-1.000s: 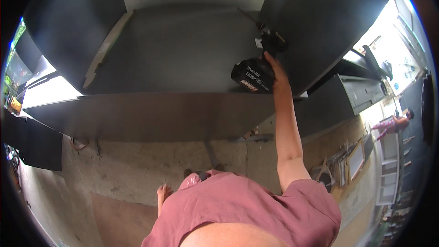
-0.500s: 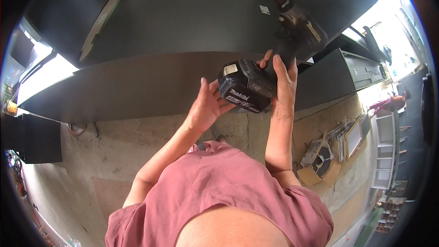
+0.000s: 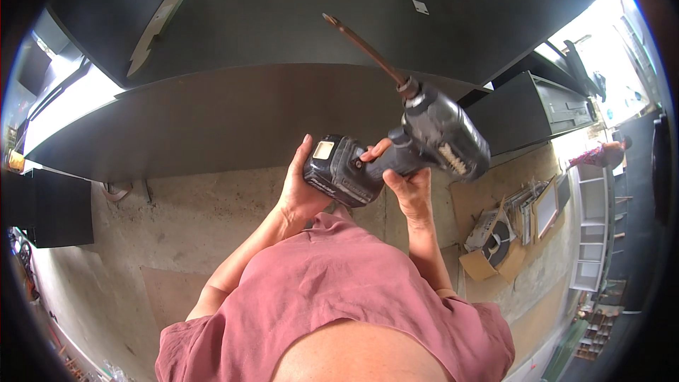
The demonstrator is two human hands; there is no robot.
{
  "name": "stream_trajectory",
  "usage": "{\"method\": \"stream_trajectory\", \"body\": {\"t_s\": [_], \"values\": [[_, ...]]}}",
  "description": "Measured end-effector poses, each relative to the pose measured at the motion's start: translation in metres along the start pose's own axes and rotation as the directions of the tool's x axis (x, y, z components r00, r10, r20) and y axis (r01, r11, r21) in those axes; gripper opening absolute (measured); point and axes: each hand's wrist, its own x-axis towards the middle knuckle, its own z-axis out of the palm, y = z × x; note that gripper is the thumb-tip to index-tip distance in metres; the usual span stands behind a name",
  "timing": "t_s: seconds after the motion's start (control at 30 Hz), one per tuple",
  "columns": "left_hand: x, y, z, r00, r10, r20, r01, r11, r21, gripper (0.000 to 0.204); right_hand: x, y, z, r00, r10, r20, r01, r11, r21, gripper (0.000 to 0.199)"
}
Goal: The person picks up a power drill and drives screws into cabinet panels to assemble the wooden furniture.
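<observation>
A black cordless impact driver [image 3: 445,131] lies tilted in front of my body, its long brown screwdriver bit [image 3: 368,48] pointing up and to the left. My right hand [image 3: 411,187] is wrapped around its handle, with the thumb toward me and fingers showing on the far side. At the handle's lower end sits a black battery [image 3: 346,180] with a pale square on it. My left hand [image 3: 300,187] cups this battery from the left, thumb up along its side. The left fingers are mostly hidden beneath the battery.
Large dark panels [image 3: 297,21] stand ahead, with a long dark board [image 3: 212,120] along their near edge. A cardboard box [image 3: 488,265] and stacked frames lie on the concrete floor to the right. White shelving [image 3: 593,233] stands farther right, near another person [image 3: 601,155].
The impact driver has come down and toward me, and its bit has swung left into full view. My left hand has closed in on the battery from beside it.
</observation>
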Motion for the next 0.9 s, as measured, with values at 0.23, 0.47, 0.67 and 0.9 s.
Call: {"method": "stream_trajectory", "body": {"t_s": [0.23, 0.47, 0.67, 0.9], "values": [[-0.007, 0.014, -0.054, 0.991, -0.106, -0.078, 0.11, 0.993, 0.047, 0.059, -0.024, 0.026, -0.009, 0.925, 0.047, 0.378, -0.105, 0.986, 0.133, 0.042], [0.015, 0.012, -0.075, 0.986, -0.152, -0.071, 0.154, 0.988, 0.028, 0.048, -0.049, 0.018, 0.005, 0.95, 0.148, 0.275, -0.172, 0.983, 0.065, 0.037], [0.011, 0.0, -0.086, 0.966, -0.233, -0.115, 0.229, 0.972, -0.048, 0.046, -0.059, 0.014, 0.012, 0.956, 0.226, 0.187, -0.217, 0.974, -0.066, 0.024], [0.017, 0.003, -0.107, 0.91, -0.257, -0.325, 0.289, 0.956, 0.054, 0.039, -0.074, 0.046, 0.025, 0.954, 0.296, -0.053, -0.298, 0.954, -0.034, 0.016]]}}
